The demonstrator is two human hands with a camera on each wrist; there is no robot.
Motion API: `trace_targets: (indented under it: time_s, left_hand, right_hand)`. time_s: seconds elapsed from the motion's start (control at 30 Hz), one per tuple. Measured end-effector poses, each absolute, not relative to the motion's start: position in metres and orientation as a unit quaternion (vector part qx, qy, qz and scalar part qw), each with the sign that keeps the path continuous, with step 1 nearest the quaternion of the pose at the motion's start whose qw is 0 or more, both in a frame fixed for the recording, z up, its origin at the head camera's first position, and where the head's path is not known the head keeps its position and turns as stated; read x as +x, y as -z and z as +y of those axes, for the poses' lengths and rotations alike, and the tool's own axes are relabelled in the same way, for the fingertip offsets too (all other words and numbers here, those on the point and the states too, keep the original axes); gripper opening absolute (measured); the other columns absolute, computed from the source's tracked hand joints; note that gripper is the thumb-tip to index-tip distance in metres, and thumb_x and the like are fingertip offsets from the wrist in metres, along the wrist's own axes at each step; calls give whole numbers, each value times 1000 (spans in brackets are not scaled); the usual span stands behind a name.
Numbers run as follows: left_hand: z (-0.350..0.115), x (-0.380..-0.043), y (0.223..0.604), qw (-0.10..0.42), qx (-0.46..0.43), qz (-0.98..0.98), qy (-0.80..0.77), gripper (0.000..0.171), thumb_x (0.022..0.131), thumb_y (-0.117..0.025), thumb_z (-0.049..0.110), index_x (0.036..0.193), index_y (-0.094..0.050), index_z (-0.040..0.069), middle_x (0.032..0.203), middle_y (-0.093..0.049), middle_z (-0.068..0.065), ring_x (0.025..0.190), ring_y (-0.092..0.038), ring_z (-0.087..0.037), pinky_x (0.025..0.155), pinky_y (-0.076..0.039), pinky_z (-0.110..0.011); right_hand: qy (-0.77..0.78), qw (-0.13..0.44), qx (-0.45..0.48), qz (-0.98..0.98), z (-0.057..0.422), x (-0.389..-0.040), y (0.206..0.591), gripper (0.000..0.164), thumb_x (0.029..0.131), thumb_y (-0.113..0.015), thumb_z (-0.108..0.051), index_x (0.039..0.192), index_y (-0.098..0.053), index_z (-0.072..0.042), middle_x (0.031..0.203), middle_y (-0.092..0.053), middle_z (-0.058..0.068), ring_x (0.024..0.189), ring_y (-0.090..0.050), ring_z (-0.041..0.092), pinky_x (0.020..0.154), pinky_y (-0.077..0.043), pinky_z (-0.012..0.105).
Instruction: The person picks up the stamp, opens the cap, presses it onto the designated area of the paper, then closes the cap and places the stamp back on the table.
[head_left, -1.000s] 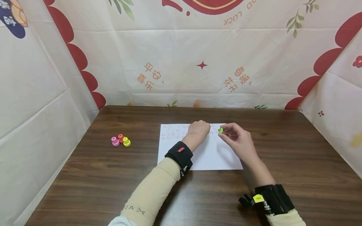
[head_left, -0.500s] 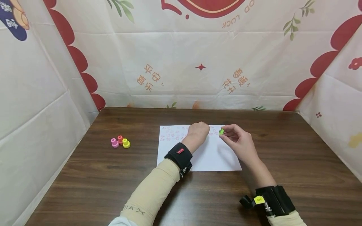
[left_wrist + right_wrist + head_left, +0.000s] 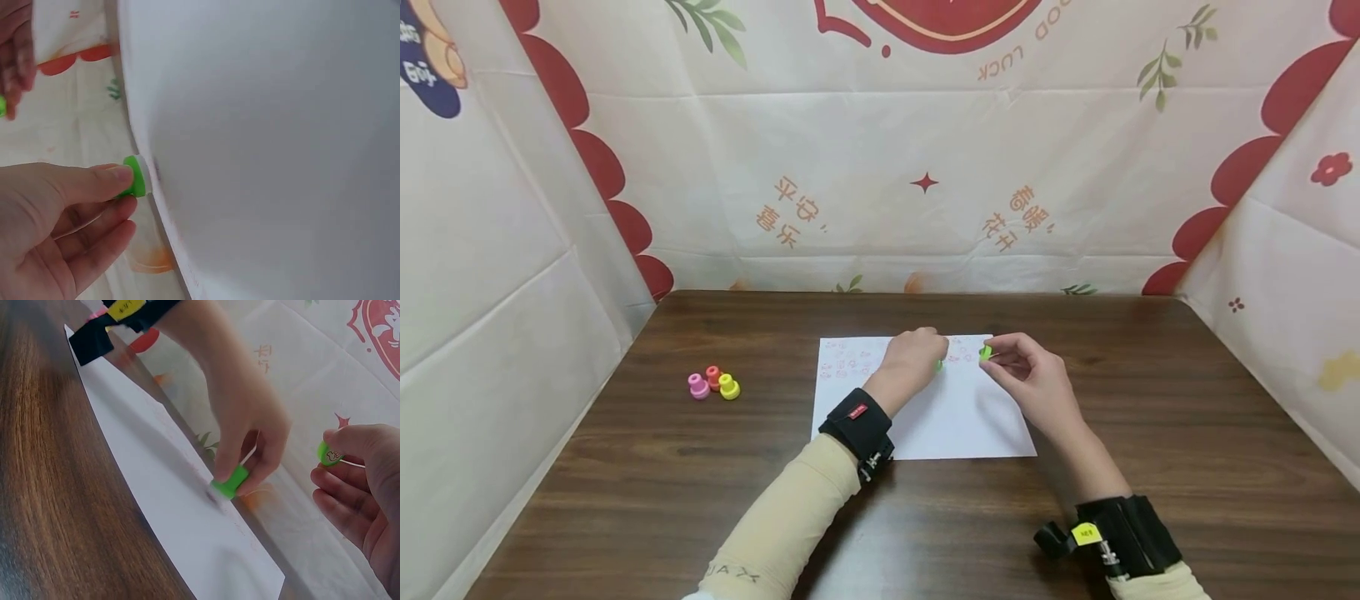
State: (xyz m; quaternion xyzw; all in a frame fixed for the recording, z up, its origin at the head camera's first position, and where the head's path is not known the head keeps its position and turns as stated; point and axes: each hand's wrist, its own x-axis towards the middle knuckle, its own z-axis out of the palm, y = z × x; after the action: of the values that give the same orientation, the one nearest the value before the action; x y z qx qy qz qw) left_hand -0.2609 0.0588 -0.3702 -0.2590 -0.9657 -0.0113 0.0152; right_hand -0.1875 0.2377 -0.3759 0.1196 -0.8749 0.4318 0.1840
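The left hand (image 3: 907, 361) pinches a green stamp (image 3: 232, 482) from above, apparently so its face meets the paper (image 3: 962, 425) towards the far side; contact is unclear. The right hand (image 3: 1030, 375) pinches a green cap (image 3: 330, 454) at right, presumably out of the way.

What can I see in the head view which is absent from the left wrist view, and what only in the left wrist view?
Only head: the pink stamp, red stamp and yellow stamp on the table, plus the left strap and right strap.

Only left wrist: the thumb of the left hand on its green stamp, and that stamp's white band.

Both: the paper, both hands, and the second green stamp at the right hand, cropped in left wrist.
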Motion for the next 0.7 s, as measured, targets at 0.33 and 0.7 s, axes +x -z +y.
trace_targets:
  time_s: [0.33, 0.7]
  left_hand:
    - [35, -248, 361, 32, -238, -950, 201, 19, 93, -72, 18, 111, -72, 21, 115, -68, 3, 96, -66, -12, 82, -56, -22]
    - [18, -235, 361, 20, -236, -892, 386, 20, 88, -76, 17, 108, -72, 16, 109, -70, 0, 95, -70, -12, 77, -56, -18]
  right_hand:
    - [-443, 168, 126, -872, 227, -190, 377, 26, 90, -74, -12, 113, -66, -5, 107, -71, 13, 89, -61, -7, 78, -52, 8]
    - [-444, 158, 140, -871, 218, -193, 381, 26, 88, -76, -10, 112, -66, -6, 106, -72, 10, 90, -64, -3, 81, -57, 19]
